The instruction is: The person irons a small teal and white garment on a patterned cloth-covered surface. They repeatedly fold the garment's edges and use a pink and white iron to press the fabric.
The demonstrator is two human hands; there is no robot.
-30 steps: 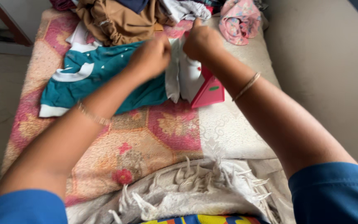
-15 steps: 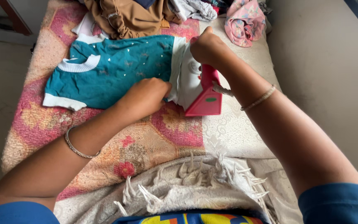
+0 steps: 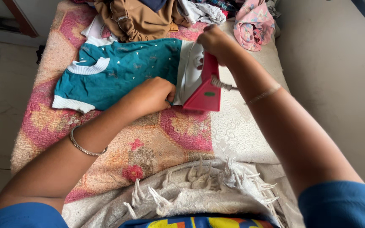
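Teal cloth with white trim, a small shirt (image 3: 123,69), lies spread flat on a pink and orange patterned blanket (image 3: 148,143) that covers the bed. Its white hem end sits beside a pink and white iron (image 3: 203,82), which stands on that hem near the blanket's right edge. The person's right hand (image 3: 216,40) is closed around the iron's handle from above, with the coiled cord end showing just below the wrist. The left hand (image 3: 153,95) is curled shut on the lower corner of the shirt's hem, pinching the fabric just beside the iron's pink base. Each wrist carries a thin bangle.

Beyond the shirt, at the far end of the bed, a heap of clothes (image 3: 136,17) is piled up, brown on top, with a pink flowered garment (image 3: 254,23) bunched off to the right. Nearer the person, a cream fringed cloth (image 3: 199,185) lies rumpled over the blanket's near edge, and a pale embossed cover (image 3: 237,135) shows to the right of the pattern.
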